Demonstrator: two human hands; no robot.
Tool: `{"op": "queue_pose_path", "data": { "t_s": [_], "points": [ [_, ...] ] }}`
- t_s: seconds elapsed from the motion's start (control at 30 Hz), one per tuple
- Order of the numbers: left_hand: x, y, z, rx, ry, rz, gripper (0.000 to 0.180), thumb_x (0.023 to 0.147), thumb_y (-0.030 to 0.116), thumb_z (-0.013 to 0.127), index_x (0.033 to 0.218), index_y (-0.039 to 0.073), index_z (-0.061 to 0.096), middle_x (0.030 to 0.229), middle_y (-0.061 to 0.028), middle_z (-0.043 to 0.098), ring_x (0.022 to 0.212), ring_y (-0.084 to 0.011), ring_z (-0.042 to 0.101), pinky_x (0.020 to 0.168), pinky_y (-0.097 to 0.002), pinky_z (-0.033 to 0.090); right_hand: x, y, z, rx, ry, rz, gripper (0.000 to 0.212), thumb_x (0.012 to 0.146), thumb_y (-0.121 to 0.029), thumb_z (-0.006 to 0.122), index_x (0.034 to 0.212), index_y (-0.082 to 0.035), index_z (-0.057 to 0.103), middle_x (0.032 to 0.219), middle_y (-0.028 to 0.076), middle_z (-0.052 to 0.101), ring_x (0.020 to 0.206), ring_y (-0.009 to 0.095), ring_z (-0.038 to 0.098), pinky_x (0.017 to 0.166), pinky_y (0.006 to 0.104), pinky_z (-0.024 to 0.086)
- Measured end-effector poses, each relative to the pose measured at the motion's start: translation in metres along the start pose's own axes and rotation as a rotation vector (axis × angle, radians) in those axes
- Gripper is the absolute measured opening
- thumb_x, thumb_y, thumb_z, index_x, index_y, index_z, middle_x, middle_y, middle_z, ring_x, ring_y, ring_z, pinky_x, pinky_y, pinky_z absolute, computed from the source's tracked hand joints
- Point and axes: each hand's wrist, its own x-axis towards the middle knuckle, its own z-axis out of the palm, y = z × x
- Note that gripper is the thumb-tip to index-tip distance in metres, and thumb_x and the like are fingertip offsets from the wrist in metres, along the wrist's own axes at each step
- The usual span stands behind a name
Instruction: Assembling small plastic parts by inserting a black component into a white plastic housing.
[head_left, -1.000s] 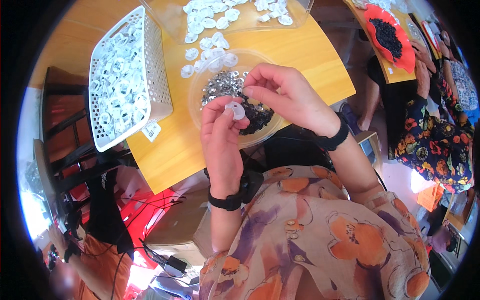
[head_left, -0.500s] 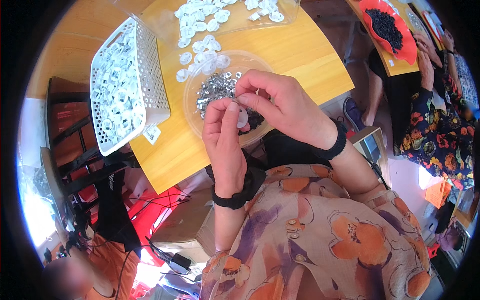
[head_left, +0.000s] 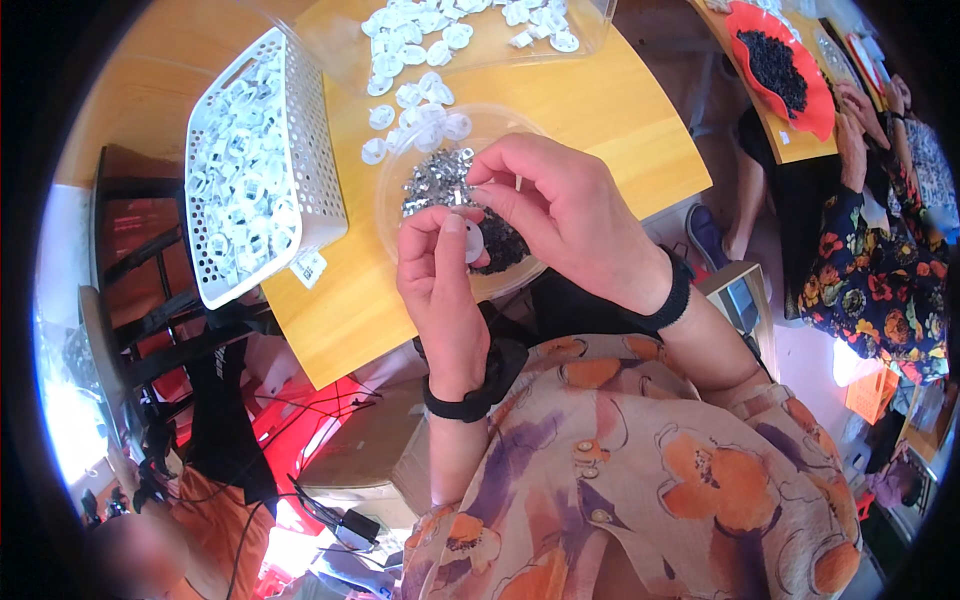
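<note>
My left hand [head_left: 440, 290] pinches a small white round plastic piece [head_left: 474, 243] between thumb and fingers. Close beside it, my right hand [head_left: 560, 200] has its thumb and index finger nearly together; whatever they hold is too small to make out. Both hands are over a clear round plastic tub [head_left: 385, 215]. Inside the tub, small shiny metal pieces [head_left: 435, 180] lie toward the far left, and small black pieces [head_left: 508, 245] lie nearer me, partly hidden by my hands. Several white round plastic pieces [head_left: 430, 122] rest by the tub's far edge.
A white perforated basket [head_left: 318, 160] full of white plastic parts stands at the left of the yellow table [head_left: 600, 130]. More white parts are in a clear tray [head_left: 590, 45] at the back. At far right, another person's hands [head_left: 855, 120] are near a red bowl [head_left: 825, 105] of black pieces.
My left hand has shifted slightly left and away from the right hand, and the white piece now shows more fully. My right fingers have lifted off it.
</note>
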Motion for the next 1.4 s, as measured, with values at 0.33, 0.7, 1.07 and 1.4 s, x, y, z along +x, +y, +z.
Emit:
{"op": "queue_pose_path", "data": {
  "t_s": [0.33, 0.7, 1.07, 1.4],
  "points": [
    [-0.001, -0.004, -0.003, -0.001, -0.020, 0.012, 0.008, 0.096, 0.014, 0.054, 0.096, 0.008, 0.058, 0.089, -0.0007, 0.059, 0.074, -0.0075, 0.052, 0.063, -0.0229, 0.042, -0.003, 0.003, 0.007, 0.082, -0.060, 0.023, 0.010, 0.084, -0.009, 0.061, 0.084, 0.000, 0.057, 0.073, 0.013, 0.059, 0.064, 0.026, 0.060, 0.058, 0.0331, 0.046],
    [0.000, -0.002, -0.005, -0.377, -0.033, -0.192, 0.032, 0.099, 0.023, 0.046, 0.118, -0.002, 0.053, 0.097, -0.0048, 0.059, 0.084, -0.0117, 0.053, 0.077, -0.0267, 0.044, -0.013, 0.011, 0.013, 0.069, -0.065, 0.067, 0.011, 0.087, -0.011, 0.058, 0.087, -0.001, 0.054, 0.076, 0.014, 0.059, 0.068, 0.031, 0.060, 0.060, 0.0374, 0.047],
    [0.002, -0.005, -0.001, -0.238, -0.070, -0.094, 0.039, 0.099, 0.022, 0.046, 0.126, -0.006, 0.050, 0.114, -0.0091, 0.058, 0.096, -0.0135, 0.055, 0.084, -0.0280, 0.044, -0.014, 0.019, 0.015, -0.202, -0.078, -0.201, 0.003, 0.086, -0.006, 0.054, 0.086, -0.005, 0.051, 0.077, 0.011, 0.055, 0.070, 0.032, 0.056, 0.062, 0.0396, 0.044],
    [0.000, -0.009, -0.003, -0.148, -0.057, -0.056, 0.040, 0.100, 0.022, 0.046, 0.127, -0.008, 0.049, 0.123, -0.0112, 0.056, 0.101, -0.0128, 0.056, 0.086, -0.0275, 0.046, -0.015, 0.018, 0.009, -0.316, -0.094, -0.292, 0.010, 0.078, -0.008, 0.059, 0.087, -0.008, 0.057, 0.078, 0.006, 0.057, 0.074, 0.025, 0.058, 0.063, 0.0372, 0.042]
  ]
}}
